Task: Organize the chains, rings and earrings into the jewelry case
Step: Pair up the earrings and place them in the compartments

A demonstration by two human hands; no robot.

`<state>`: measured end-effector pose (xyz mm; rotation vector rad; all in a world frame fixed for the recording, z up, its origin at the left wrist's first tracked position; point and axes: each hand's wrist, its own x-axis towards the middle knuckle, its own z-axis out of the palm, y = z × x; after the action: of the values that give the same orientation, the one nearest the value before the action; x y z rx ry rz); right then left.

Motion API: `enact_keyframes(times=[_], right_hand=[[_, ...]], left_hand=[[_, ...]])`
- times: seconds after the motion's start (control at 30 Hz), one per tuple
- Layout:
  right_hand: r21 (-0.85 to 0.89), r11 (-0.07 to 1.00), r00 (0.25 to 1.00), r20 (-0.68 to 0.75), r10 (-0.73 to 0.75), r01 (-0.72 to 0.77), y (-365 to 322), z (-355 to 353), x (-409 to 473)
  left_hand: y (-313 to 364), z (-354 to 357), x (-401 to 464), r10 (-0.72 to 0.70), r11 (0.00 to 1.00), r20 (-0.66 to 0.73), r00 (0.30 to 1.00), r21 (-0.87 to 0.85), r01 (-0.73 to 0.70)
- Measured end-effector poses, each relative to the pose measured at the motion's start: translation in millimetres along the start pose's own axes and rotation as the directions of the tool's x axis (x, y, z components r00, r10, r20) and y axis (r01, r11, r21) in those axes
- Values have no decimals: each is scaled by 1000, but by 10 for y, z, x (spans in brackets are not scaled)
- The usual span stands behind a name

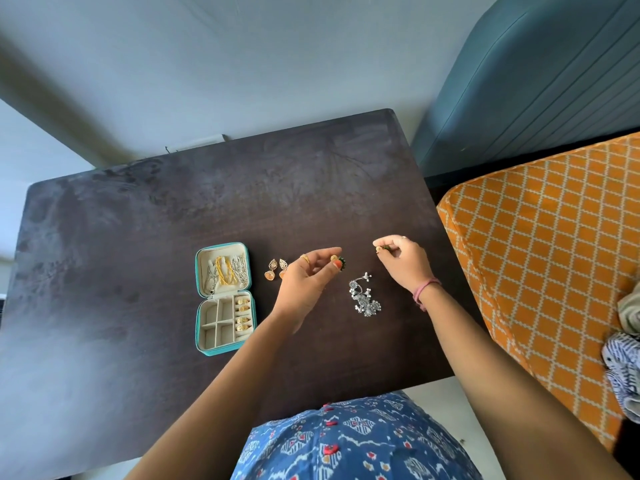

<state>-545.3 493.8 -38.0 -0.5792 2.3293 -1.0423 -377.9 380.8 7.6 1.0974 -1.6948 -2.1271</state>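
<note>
A teal jewelry case (200,306) lies open on the dark table (138,237). Its lid holds gold and silver chains (227,270); its right-hand slots hold several gold rings (242,313). My left hand (304,282) pinches a small gold and green earring (338,260) just above the table. My right hand (403,259) pinches a matching small earring (381,249) at its fingertips. A pair of gold drop earrings (276,269) lies between the case and my left hand. A pair of silver dangling earrings (365,297) lies between my hands.
An orange patterned seat (540,258) stands along the table's right edge, with crumpled cloth (623,358) on it. A blue-grey padded headboard (526,84) rises behind. The case's four left compartments (214,322) hold nothing.
</note>
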Motion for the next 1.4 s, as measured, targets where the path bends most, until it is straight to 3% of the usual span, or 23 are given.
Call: enact_keyframes(times=[0.1,0.2,0.3,0.43,0.53,0.7,0.87,1.03,1.23,1.4], right_hand=[[364,929,997,33,63,-71,-165,-22,-112],[524,851,999,42,23,-41,-359,-93,-223],[515,856,997,28,-74,49,-487,-195,-298],[301,928,972,6,-234,221,-543,-314,-301],[269,921,958,-27,-284,280,-613,-384,-319],[554,829,991,53,-122,72,-773,-482,-369],[626,774,974,221,-59,-95,-822,-556,-362],[626,769,969,245,-38,-127,-863,-543,-340],[606,789,964,254,-73,-100,-860,-452,-289],[620,755,950,312,12,-214,-760,-242,-126]], left_hand=[[105,-11,-44,66,998,2,998,6,-66],[220,-18,-96,144,989,11,990,22,-144],[315,-26,-130,196,980,19,981,28,-196],[395,-14,-144,221,975,23,975,14,-221],[429,2,-139,217,976,9,976,-5,-217],[509,-4,-127,174,983,45,984,-63,-171],[593,-82,-68,115,974,116,987,-207,-89],[631,-128,-8,44,978,158,986,-207,-10],[571,-188,76,-38,998,121,992,-48,44],[360,-246,236,-90,990,62,994,113,83]])
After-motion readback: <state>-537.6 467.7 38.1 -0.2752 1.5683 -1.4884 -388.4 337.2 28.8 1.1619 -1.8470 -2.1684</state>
